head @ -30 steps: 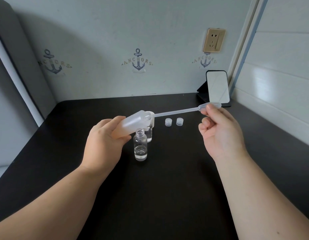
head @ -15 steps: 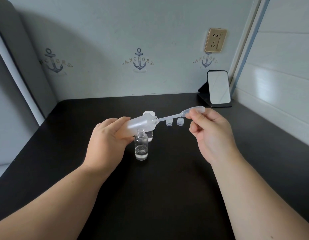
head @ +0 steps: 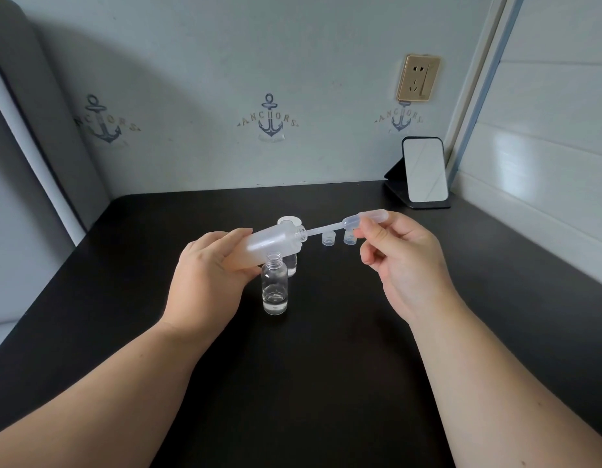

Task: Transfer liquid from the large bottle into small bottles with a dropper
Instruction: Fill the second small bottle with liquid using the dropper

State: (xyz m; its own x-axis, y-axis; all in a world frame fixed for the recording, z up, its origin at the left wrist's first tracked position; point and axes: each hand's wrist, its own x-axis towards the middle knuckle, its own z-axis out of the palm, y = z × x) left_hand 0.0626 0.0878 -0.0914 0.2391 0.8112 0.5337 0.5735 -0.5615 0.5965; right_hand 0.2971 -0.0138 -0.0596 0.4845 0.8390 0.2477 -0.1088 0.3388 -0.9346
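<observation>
My left hand (head: 208, 278) grips the large frosted bottle (head: 272, 243), tilted with its open neck pointing right. My right hand (head: 404, 265) pinches the bulb of a clear plastic dropper (head: 353, 220), and the dropper's thin stem runs into the large bottle's neck. Below the tilted bottle, a small clear bottle (head: 275, 288) stands open on the black table with a little liquid at its bottom. A second small bottle (head: 291, 265) stands just behind it, mostly hidden by the large bottle.
Two small clear caps (head: 328, 238) (head: 348, 238) sit on the black table (head: 326, 366) behind the dropper. A white cap (head: 288, 220) lies behind the large bottle. A small mirror on a stand (head: 424, 173) is at the back right corner by the wall.
My right hand moved left and pushed the dropper's stem from the bottle's mouth deeper into its neck. The large bottle dipped slightly lower; the small bottles stayed put.
</observation>
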